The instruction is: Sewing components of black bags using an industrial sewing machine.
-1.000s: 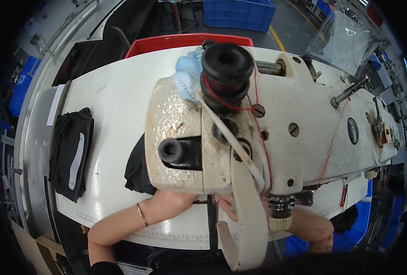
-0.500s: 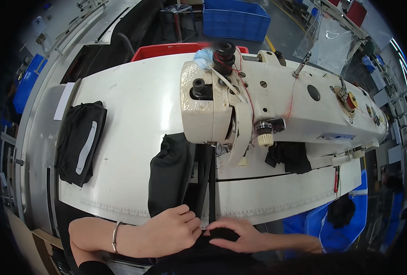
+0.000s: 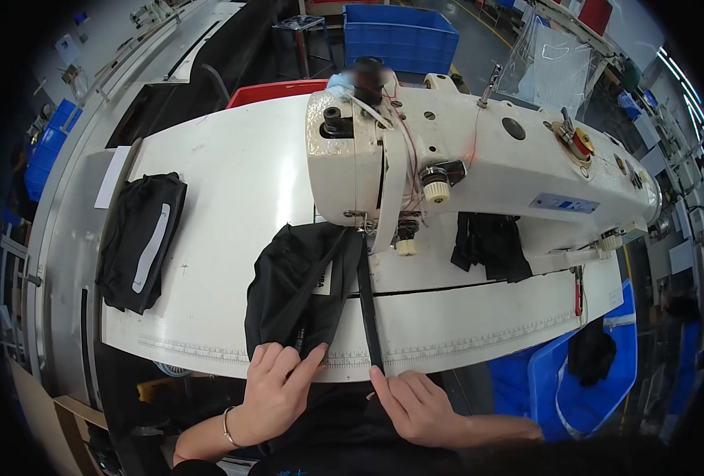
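Observation:
A white sewing machine stands on the white table, with black fabric lying under its needle area at the left. My left hand, with a bracelet at the wrist, grips the near edge of this fabric with curled fingers at the table's front. A narrow black strip runs from the presser foot toward me. My right hand holds its near end, fingers curled around it, just right of my left hand at the table edge.
Folded black fabric with a pale strip lies at the left. More black fabric sits under the machine's arm, near red-handled snips. A blue bin holds dark cloth at lower right. A red bin and blue crate stand behind.
The view has pulled back from close over the machine head. My hands have moved apart from their bunched position, and the black strip now lies more diagonally between machine and right hand.

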Demonstrator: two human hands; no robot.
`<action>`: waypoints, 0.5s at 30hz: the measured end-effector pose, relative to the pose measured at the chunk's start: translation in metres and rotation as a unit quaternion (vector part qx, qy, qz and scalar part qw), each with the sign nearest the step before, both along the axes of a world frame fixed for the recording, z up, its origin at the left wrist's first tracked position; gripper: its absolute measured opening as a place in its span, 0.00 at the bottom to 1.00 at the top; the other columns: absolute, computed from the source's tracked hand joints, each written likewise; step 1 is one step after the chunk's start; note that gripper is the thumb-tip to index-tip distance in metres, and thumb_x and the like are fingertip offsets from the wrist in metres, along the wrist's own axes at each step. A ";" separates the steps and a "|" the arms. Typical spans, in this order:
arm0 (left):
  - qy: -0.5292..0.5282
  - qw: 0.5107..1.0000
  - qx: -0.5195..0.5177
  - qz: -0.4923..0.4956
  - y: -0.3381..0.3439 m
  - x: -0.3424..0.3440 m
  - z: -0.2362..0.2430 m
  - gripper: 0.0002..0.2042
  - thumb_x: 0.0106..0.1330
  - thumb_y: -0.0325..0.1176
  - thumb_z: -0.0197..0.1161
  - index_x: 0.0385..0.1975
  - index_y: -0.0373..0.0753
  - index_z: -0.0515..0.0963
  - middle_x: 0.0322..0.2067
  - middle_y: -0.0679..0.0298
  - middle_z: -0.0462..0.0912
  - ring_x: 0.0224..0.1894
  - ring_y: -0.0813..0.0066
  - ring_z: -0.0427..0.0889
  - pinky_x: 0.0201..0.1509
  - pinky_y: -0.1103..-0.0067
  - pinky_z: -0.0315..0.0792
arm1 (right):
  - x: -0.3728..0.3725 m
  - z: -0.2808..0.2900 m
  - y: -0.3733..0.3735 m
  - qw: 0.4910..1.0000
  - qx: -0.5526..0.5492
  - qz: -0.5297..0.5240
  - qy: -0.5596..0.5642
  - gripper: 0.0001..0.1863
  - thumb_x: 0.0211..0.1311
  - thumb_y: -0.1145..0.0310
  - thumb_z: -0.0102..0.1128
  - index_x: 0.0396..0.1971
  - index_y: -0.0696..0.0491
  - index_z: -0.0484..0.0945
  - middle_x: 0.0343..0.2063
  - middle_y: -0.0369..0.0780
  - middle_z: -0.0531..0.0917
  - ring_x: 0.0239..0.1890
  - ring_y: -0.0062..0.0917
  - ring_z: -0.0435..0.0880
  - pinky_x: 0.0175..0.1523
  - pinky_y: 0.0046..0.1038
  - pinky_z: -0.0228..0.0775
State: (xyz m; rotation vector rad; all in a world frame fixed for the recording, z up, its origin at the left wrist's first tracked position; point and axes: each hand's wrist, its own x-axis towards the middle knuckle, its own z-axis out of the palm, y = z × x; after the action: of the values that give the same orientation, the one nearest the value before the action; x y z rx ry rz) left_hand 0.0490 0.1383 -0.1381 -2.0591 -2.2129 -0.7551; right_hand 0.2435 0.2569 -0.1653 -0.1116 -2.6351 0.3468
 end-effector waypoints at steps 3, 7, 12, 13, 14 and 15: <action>-0.061 0.996 0.017 0.057 -0.003 0.001 0.004 0.17 0.48 0.17 0.63 0.41 0.33 0.78 0.27 0.63 0.69 0.31 0.68 0.70 0.34 0.75 0.65 | 0.001 0.002 0.004 0.999 0.050 -0.007 0.008 0.18 0.46 0.76 0.61 0.40 0.66 0.78 0.30 0.42 0.75 0.33 0.30 0.77 0.39 0.26 0.75; -0.302 0.930 0.170 0.126 0.030 -0.026 0.004 0.07 0.61 0.16 0.53 0.37 0.31 0.74 0.34 0.60 0.77 0.38 0.67 0.77 0.48 0.78 0.70 | -0.002 -0.020 0.005 0.996 0.083 0.041 0.004 0.15 0.49 0.75 0.56 0.38 0.66 0.78 0.38 0.47 0.77 0.46 0.37 0.79 0.54 0.32 0.74; -0.386 0.897 0.138 0.166 0.097 -0.146 0.019 0.06 0.69 0.29 0.53 0.35 0.34 0.74 0.30 0.70 0.76 0.29 0.89 0.70 0.34 0.89 0.64 | -0.001 -0.015 0.007 0.982 0.154 0.106 -0.035 0.15 0.51 0.74 0.54 0.38 0.66 0.78 0.39 0.48 0.77 0.49 0.39 0.77 0.56 0.34 0.73; -0.332 0.925 0.095 0.159 0.106 -0.146 0.031 0.05 0.67 0.27 0.53 0.33 0.35 0.75 0.29 0.67 0.76 0.28 0.84 0.70 0.34 0.87 0.63 | -0.002 -0.016 0.008 0.981 0.154 0.110 -0.047 0.15 0.51 0.74 0.54 0.38 0.66 0.78 0.39 0.48 0.77 0.49 0.39 0.77 0.56 0.34 0.72; -0.232 0.961 0.123 0.090 0.109 -0.137 0.043 0.03 0.64 0.25 0.55 0.33 0.35 0.76 0.28 0.66 0.76 0.27 0.80 0.71 0.33 0.85 0.64 | -0.002 -0.017 0.009 0.980 0.152 0.115 -0.057 0.15 0.51 0.73 0.53 0.38 0.66 0.77 0.40 0.48 0.77 0.49 0.40 0.77 0.57 0.35 0.71; -0.134 0.979 0.152 0.014 0.112 -0.123 0.054 0.04 0.60 0.23 0.57 0.32 0.36 0.77 0.26 0.65 0.75 0.27 0.76 0.71 0.32 0.83 0.64 | 0.001 -0.017 0.010 0.981 0.149 0.107 -0.066 0.15 0.51 0.73 0.53 0.38 0.66 0.77 0.40 0.48 0.77 0.49 0.40 0.77 0.57 0.35 0.71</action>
State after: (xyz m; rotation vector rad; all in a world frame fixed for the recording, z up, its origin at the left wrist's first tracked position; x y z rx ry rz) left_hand -0.0743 0.2502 -0.0843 -1.8680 -2.0745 -1.3434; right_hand 0.2446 0.2667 -0.1820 0.2583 -2.8023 0.0108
